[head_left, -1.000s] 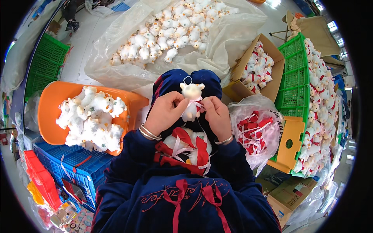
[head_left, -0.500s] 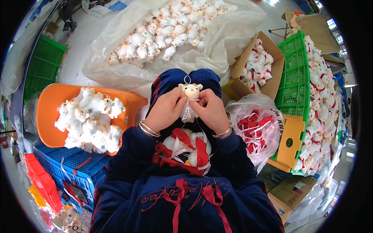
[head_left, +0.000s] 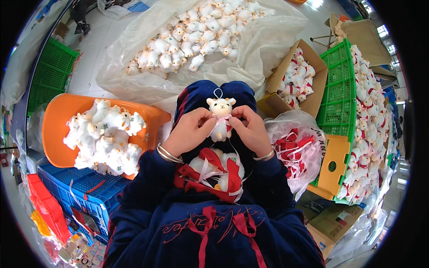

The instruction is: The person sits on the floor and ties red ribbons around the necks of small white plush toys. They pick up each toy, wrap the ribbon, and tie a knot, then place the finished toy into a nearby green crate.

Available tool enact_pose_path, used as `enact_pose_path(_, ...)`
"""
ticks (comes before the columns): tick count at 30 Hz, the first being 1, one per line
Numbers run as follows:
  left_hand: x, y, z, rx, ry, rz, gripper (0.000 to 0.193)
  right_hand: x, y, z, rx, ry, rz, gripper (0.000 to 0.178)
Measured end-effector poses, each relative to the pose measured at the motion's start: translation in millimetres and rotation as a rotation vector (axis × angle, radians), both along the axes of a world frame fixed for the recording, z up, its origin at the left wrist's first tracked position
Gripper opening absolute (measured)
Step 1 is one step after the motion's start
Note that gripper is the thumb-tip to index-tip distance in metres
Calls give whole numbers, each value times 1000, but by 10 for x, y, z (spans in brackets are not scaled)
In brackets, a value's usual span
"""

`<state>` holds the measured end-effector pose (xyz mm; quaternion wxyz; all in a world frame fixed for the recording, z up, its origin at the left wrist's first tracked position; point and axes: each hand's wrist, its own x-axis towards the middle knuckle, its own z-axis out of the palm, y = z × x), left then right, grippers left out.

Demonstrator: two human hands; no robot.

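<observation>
A small white plush sheep (head_left: 220,108) with a hanging loop on its head faces up between my hands above my lap. A pale pink ribbon (head_left: 222,119) crosses its neck, and a bit of red cloth shows beside its body. My left hand (head_left: 193,131) pinches the ribbon on the left of the neck. On the other side, my right hand (head_left: 253,131) has thumb and finger closed on the ribbon too. In my lap lie red cloth pieces (head_left: 233,175) with pale ribbons, and white plush toys (head_left: 201,165) partly covered by them.
An orange bin (head_left: 56,143) of white plush sheep is at left, above a blue crate (head_left: 58,181). A clear plastic sheet (head_left: 129,82) bears many more ahead. At right are a cardboard box (head_left: 319,85), a bag of red pieces (head_left: 272,126) and a green crate (head_left: 333,107).
Both hands have drawn slightly apart, uncovering the sheep's body and the ribbon across its neck. The sheep sits a little further right and shows more of its front.
</observation>
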<state>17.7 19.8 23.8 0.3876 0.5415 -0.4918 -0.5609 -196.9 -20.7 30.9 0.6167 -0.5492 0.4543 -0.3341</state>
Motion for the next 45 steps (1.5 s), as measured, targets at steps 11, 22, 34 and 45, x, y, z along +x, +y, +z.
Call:
enact_pose_path(11, -131, 109, -19, -150, -140, 54, 15, 63, -2, -102, -196, 107, -26, 15)
enact_pose_path(22, -204, 201, -117, -218, -90, 91, 19, 158, 65, -75, -261, 194, -91, 35)
enact_pose_path(34, -223, 219, -220, -454, 8, 88, 15, -188, 0, 161, -337, 264, 42, 46)
enact_pose_path(45, -146, 265, -196, -22, 167, 46, 14, -1765, -322, 789, -509, 603, -551, 65)
